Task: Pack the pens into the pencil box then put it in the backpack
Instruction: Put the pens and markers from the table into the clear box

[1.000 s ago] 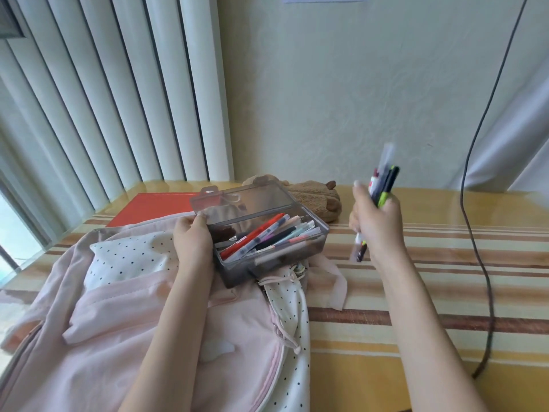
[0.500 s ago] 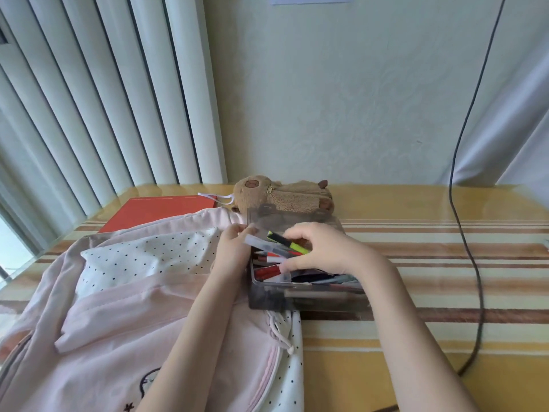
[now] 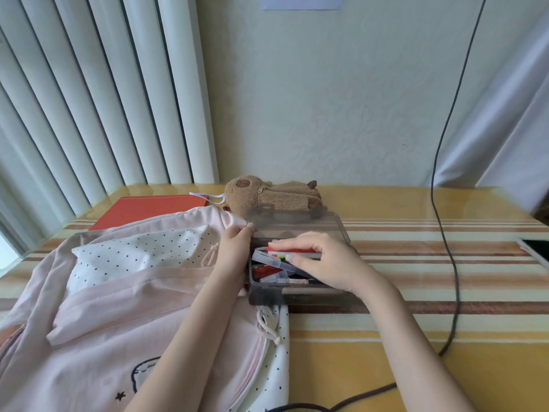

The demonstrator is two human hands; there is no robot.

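A smoky clear pencil box (image 3: 297, 294) stands open on the striped table, its lid (image 3: 297, 224) tipped back. Several pens (image 3: 274, 267) lie inside, red, white and grey ones showing. My right hand (image 3: 323, 263) lies flat over the pens, pressing a handful down into the box. My left hand (image 3: 234, 248) grips the box's left wall. A pink backpack (image 3: 118, 322) with a white dotted lining lies flat to the left, touching the box.
A brown plush capybara pouch (image 3: 273, 194) sits behind the box against the wall. A red folder (image 3: 148, 208) lies at the back left. A black cable (image 3: 445, 233) hangs down and crosses the table on the right. A phone edge (image 3: 534, 251) shows far right.
My right hand brought the bundle of pens down from the air into the box. The box went from tilted on the backpack to flat on the table, its lid tipped further back.
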